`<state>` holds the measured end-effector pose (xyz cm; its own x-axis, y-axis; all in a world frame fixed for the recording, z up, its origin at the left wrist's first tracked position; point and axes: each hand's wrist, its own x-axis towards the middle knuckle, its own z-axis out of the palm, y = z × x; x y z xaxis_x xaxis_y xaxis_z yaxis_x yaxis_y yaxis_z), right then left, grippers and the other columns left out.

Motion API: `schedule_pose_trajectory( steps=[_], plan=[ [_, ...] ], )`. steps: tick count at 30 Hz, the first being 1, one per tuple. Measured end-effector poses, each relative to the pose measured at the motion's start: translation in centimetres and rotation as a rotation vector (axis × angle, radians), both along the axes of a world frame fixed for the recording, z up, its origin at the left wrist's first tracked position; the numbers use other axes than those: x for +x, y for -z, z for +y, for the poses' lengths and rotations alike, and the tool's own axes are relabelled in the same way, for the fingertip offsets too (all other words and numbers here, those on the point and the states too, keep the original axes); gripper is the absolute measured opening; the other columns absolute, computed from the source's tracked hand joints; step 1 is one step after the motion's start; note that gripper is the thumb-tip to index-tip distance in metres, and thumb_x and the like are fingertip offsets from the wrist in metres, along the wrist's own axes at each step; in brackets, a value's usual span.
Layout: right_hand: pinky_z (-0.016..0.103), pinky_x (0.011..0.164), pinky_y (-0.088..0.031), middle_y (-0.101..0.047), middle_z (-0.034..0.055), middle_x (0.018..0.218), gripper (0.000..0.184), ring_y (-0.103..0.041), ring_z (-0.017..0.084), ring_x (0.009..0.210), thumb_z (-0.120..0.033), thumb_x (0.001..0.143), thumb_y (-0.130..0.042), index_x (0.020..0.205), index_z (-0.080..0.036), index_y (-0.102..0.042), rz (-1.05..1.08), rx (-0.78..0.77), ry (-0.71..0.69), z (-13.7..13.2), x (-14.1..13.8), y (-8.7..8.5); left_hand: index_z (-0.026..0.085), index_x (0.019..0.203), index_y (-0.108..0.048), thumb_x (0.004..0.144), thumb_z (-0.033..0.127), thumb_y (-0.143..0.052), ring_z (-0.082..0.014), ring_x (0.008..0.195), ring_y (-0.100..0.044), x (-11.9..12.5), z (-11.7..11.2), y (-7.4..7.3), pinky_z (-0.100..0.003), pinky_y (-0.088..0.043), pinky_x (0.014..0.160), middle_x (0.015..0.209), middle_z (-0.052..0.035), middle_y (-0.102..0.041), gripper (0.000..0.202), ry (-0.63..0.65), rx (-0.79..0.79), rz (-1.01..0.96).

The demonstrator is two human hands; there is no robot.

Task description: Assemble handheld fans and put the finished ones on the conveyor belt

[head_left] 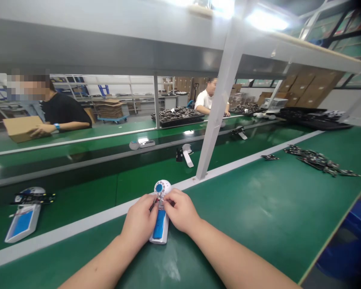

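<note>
A white handheld device with a round head and a blue strip in its handle lies on the green bench in front of me. My left hand is closed in a pinch at the device's neck, on a thin dark piece that looks like the edge of a circuit board. From the other side, my right hand pinches at the same neck, its fingertips close to the left ones. Small wires or parts seem to lie between the fingertips, too small to make out. The round head shows beyond my fingers.
Loose circuit boards lie in a pile at right. Another opened device with a board across it sits on the conveyor. A metal post rises ahead. Two people work across the line, one holding a cardboard box.
</note>
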<state>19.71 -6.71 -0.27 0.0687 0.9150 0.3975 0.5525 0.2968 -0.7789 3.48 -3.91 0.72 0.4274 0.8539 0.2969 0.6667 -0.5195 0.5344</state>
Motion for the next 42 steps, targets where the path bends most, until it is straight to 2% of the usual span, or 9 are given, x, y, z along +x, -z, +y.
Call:
schedule_pose_trajectory(
  steps=[6,12,23,26,29,33,38,42],
  plan=[
    [0.024,0.064,-0.039,-0.063,0.0007,0.073,0.015,-0.056,0.014,0.07,-0.014,0.076,-0.057,0.063,-0.018,-0.063,0.04,-0.16,0.039,-0.9,-0.7,-0.9,0.025,0.107,-0.07,0.093,0.025,-0.047,-0.018,0.093,-0.066,-0.3,0.0,1.3,-0.03,-0.052,0.083,0.101,-0.0025,-0.071,0.027,0.082,0.06,-0.078],
    [0.024,0.059,-0.036,-0.064,-0.0005,0.067,0.015,-0.056,0.014,0.064,-0.017,0.073,-0.056,0.061,-0.019,-0.063,0.067,-0.28,0.08,-0.9,-0.7,-1.3,0.025,0.101,-0.072,0.092,0.024,-0.053,-0.0164,0.09,-0.067,0.0,-0.3,1.2,-0.028,-0.054,0.082,0.097,-0.0015,-0.072,0.022,0.059,0.071,-0.132],
    [0.024,0.058,-0.037,-0.066,0.0009,0.064,0.017,-0.058,0.015,0.062,-0.019,0.075,-0.053,0.06,-0.018,-0.062,0.171,-0.385,0.038,-0.7,-0.7,-1.0,0.025,0.112,-0.071,0.091,0.014,-0.053,-0.0139,0.09,-0.068,-0.2,0.0,1.4,-0.025,-0.056,0.082,0.1,-0.0027,-0.072,0.03,0.162,0.249,-0.112],
    [0.025,0.058,-0.037,-0.065,0.0008,0.065,0.016,-0.058,0.016,0.062,-0.021,0.075,-0.054,0.061,-0.019,-0.061,0.138,-0.365,0.105,-0.9,-0.9,-0.8,0.026,0.111,-0.071,0.089,0.011,-0.054,-0.0135,0.089,-0.068,-0.1,-0.1,1.2,-0.024,-0.056,0.081,0.098,-0.0025,-0.071,0.031,0.185,0.259,-0.133],
    [0.026,0.06,-0.038,-0.064,0.001,0.068,0.015,-0.058,0.017,0.065,-0.023,0.076,-0.055,0.063,-0.02,-0.061,0.092,-0.306,0.191,-1.1,-1.0,-0.6,0.026,0.11,-0.072,0.087,0.007,-0.053,-0.0134,0.086,-0.067,0.0,-0.1,1.1,-0.024,-0.056,0.079,0.095,-0.0027,-0.071,0.035,0.192,0.253,-0.161],
    [0.028,0.065,-0.042,-0.065,0.0026,0.071,0.017,-0.06,0.019,0.069,-0.029,0.079,-0.056,0.068,-0.02,-0.066,0.131,-0.255,0.173,-1.0,-1.0,-0.2,0.024,0.107,-0.072,0.087,0.008,-0.051,-0.0153,0.083,-0.067,0.2,-0.1,1.1,-0.026,-0.056,0.076,0.092,-0.0039,-0.071,0.033,0.148,0.235,-0.167],
    [0.029,0.066,-0.046,-0.07,0.0039,0.077,0.029,-0.064,0.022,0.072,-0.045,0.079,-0.053,0.076,-0.021,-0.07,0.164,-0.343,0.1,-1.0,-0.3,1.2,0.021,0.097,-0.073,0.083,0.008,-0.05,-0.0168,0.077,-0.066,0.4,-0.7,1.0,-0.026,-0.055,0.071,0.086,-0.0056,-0.071,0.029,0.128,0.187,-0.106],
    [0.029,0.069,-0.049,-0.073,0.004,0.087,0.037,-0.066,0.024,0.079,-0.053,0.076,-0.05,0.081,-0.023,-0.071,0.111,-0.415,0.096,-0.2,0.2,2.1,0.02,0.099,-0.073,0.081,0.011,-0.053,-0.0168,0.077,-0.065,0.7,-0.8,1.3,-0.026,-0.055,0.073,0.087,-0.0065,-0.071,0.028,0.138,0.152,-0.078]
  ],
)
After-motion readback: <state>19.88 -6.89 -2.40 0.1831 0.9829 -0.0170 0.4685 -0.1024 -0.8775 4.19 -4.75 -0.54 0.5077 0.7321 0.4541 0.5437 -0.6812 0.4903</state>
